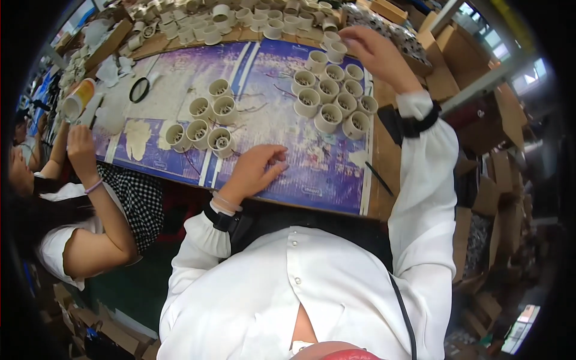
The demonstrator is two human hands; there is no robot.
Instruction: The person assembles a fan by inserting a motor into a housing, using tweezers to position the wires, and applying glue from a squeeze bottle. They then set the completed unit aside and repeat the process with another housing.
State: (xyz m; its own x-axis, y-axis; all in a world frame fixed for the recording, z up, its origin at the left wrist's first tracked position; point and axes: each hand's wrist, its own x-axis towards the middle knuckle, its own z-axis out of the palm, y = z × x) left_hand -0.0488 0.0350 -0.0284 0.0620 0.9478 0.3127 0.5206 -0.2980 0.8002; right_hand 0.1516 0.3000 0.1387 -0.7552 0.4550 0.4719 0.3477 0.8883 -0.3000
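My left hand (257, 173) rests at the near edge of the table, its fingers loosely bent and apart, with nothing in it. Just beyond it stands a group of several short white round cups (221, 143), with small metal-looking parts and thin wires inside. Stretched to the far right, my right hand (375, 53) has its fingertips at the rim of a white cup (337, 53) and seems to pinch it. Nearer to me on that side, several more filled white cups (328, 119) stand upright and close together.
Many white cups (273, 27) crowd the table's far side. A black ring (139, 90) lies at the left, near a yellow-and-white container (79, 99) by a co-worker's hand (81, 147). A dark thin stick (379, 179) lies at the right edge. Cardboard boxes (459, 51) stand beyond.
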